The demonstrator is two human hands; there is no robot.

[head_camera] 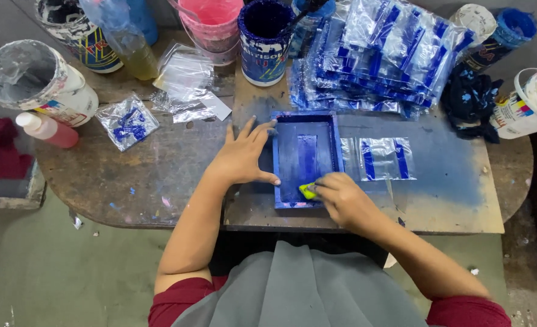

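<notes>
Head view: we see the right hand (341, 200) closed in a tight grip on a small yellow squeegee (306, 191), its edge pressed to the near end of a blue-stained printing frame (305, 158), where ink would gather for a pull. Just left of the grip, the left hand (244, 158) lies open and flat, fingers spread against the frame's side, apparently to steady it on the worktop (159, 175). Right of the grip rests a clear pouch with blue stripes (385, 158), printed side up. Beyond the grip, a heap of printed pouches (389, 54) sits by a blue ink tin (263, 39) and a pink tub (215, 27).
</notes>
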